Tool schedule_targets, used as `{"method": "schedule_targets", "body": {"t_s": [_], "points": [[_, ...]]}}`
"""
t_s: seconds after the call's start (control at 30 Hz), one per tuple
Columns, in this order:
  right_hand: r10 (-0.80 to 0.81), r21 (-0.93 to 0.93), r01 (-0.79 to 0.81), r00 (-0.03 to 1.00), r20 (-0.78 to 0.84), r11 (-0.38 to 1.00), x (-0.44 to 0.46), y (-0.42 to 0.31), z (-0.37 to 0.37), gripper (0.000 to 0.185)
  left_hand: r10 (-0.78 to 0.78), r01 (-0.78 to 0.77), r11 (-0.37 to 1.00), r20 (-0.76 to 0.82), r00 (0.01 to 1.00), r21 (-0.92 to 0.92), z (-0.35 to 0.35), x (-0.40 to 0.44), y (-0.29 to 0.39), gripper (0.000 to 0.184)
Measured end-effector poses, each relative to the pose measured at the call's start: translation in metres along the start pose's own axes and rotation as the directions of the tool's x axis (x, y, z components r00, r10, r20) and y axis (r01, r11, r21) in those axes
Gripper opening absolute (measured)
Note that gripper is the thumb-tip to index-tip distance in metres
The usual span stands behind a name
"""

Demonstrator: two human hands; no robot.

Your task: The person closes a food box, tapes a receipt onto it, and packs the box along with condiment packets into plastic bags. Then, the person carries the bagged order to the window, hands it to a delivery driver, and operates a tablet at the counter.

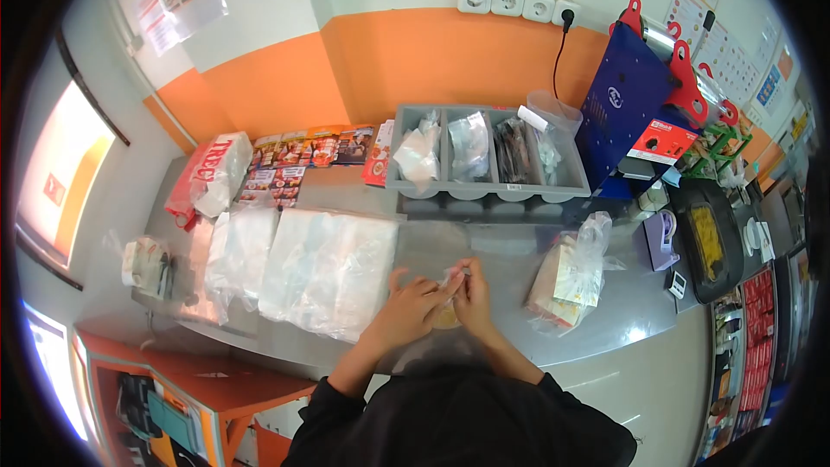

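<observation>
My left hand (413, 304) and my right hand (471, 294) meet over the front of the metal table (519, 268). Fingertips of both pinch something small and clear, perhaps the top of a thin plastic bag. Just under them shows a small yellowish round thing (446, 318), partly covered by my hands. Left of my left hand lies a large plastic-wrapped white pack (324, 264). To the right of my right hand stands a knotted clear bag (566, 281) with boxes or papers inside.
Behind my hands sits a grey divided bin (493, 188) with wrapped cutlery. A blue machine (618, 104) and a purple tape dispenser (660, 242) are at the right. More plastic packs (238, 251), leaflets (324, 147) and a red-lettered bag (220, 173) lie left.
</observation>
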State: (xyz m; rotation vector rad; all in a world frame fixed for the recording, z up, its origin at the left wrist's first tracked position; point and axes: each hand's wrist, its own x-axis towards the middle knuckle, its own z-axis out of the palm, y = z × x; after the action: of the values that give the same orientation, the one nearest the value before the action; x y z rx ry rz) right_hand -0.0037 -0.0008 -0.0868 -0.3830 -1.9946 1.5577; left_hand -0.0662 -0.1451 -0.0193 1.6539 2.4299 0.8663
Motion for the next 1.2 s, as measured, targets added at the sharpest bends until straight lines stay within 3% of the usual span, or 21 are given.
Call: {"method": "schedule_targets", "body": {"t_s": [0.07,0.1,0.13,0.23,0.4,0.47,0.5,0.57,0.6,0.67,0.7,0.77,0.83,0.9,0.93,0.97,1.0,1.07,1.1,1.17,1.2], "points": [[0.051,0.287,-0.113,0.976,0.213,0.951,0.005,0.011,-0.003,0.013,0.042,-0.037,0.997,-0.09,0.995,0.063,0.004,-0.001,-0.002,0.042],[0.057,0.284,-0.118,0.975,0.215,0.951,0.008,0.009,-0.006,0.013,-0.006,-0.008,0.992,-0.116,0.993,-0.122,0.007,0.001,-0.006,0.037],[0.084,0.261,-0.158,0.958,0.273,0.952,0.01,0.005,-0.009,0.013,-0.061,0.018,0.952,-0.133,0.989,-0.304,0.01,0.0,-0.008,0.032],[0.073,0.163,-0.136,0.936,0.344,0.977,0.011,0.003,-0.014,0.014,-0.191,0.065,0.905,-0.263,0.946,-0.421,0.012,-0.001,-0.003,0.023],[0.127,-0.046,-0.12,0.858,0.498,0.992,0.015,-0.028,-0.036,0.016,-0.373,0.167,0.773,-0.226,0.9,-0.612,0.017,-0.003,-0.003,0.015],[-0.117,-0.162,0.239,0.835,0.538,0.957,0.016,-0.034,-0.041,0.015,-0.405,0.198,0.749,-0.202,0.892,-0.632,0.018,-0.003,-0.001,0.013],[-0.113,-0.164,0.235,0.835,0.538,0.958,0.015,-0.033,-0.041,0.015,-0.42,0.219,0.745,-0.189,0.887,-0.63,0.016,-0.003,0.001,0.011],[0.005,-0.085,0.04,0.88,0.476,0.996,0.014,-0.029,-0.038,0.017,-0.434,0.238,0.741,-0.179,0.883,-0.627,0.016,-0.003,0.0,0.009],[0.004,-0.084,0.041,0.879,0.477,0.996,0.014,-0.025,-0.038,0.017,-0.421,0.242,0.751,-0.163,0.892,-0.614,0.018,-0.005,-0.003,0.009],[0.25,0.111,-0.371,0.788,0.563,0.922,0.015,-0.016,-0.04,0.018,-0.409,0.246,0.761,-0.149,0.9,-0.6,0.021,-0.008,-0.004,0.009],[0.25,0.109,-0.371,0.787,0.564,0.922,0.016,-0.013,-0.043,0.018,-0.418,0.233,0.726,-0.146,0.897,-0.647,0.023,-0.009,-0.002,0.01],[0.37,0.236,-0.688,0.609,0.701,0.687,0.019,-0.008,-0.047,0.015,-0.428,0.22,0.686,-0.14,0.893,-0.693,0.025,-0.009,-0.001,0.012],[0.385,0.243,-0.745,0.56,0.734,0.621,0.02,-0.014,-0.046,0.016,-0.389,0.185,0.787,-0.241,0.889,-0.588,0.028,-0.009,0.0,0.014],[0.39,0.246,-0.794,0.51,0.767,0.556,0.018,-0.015,-0.045,0.016,-0.431,0.201,0.74,-0.224,0.874,-0.641,0.031,-0.012,0.0,0.013],[0.214,0.184,-0.439,0.711,0.67,0.879,0.014,-0.014,-0.045,0.017,-0.469,0.214,0.692,-0.204,0.86,-0.69,0.032,-0.012,-0.001,0.013],[-0.045,0.057,0.013,0.801,0.597,0.998,0.012,-0.013,-0.044,0.017,-0.471,0.212,0.691,-0.207,0.858,-0.691,0.035,-0.013,-0.002,0.013],[-0.044,0.055,0.013,0.798,0.601,0.998,0.011,-0.025,-0.043,0.017,-0.493,0.198,0.644,-0.203,0.846,-0.739,0.038,-0.015,-0.003,0.012],[-0.133,-0.418,0.354,0.872,0.472,0.836,0.004,-0.063,-0.039,0.023,-0.52,0.185,0.591,-0.195,0.831,-0.785,0.04,-0.016,-0.001,0.013],[-0.131,-0.418,0.355,0.869,0.476,0.836,0.002,-0.066,-0.038,0.023,-0.534,0.189,0.589,-0.203,0.821,-0.785,0.039,-0.015,0.003,0.012],[-0.355,-0.467,0.538,0.832,0.425,0.701,0.001,-0.07,-0.037,0.023,-0.551,0.194,0.588,-0.213,0.807,-0.785,0.038,-0.014,0.002,0.011],[-0.355,-0.464,0.541,0.829,0.431,0.701,0.0,-0.071,-0.038,0.023,-0.509,0.178,0.658,-0.258,0.821,-0.731,0.039,-0.014,-0.001,0.013]]}}
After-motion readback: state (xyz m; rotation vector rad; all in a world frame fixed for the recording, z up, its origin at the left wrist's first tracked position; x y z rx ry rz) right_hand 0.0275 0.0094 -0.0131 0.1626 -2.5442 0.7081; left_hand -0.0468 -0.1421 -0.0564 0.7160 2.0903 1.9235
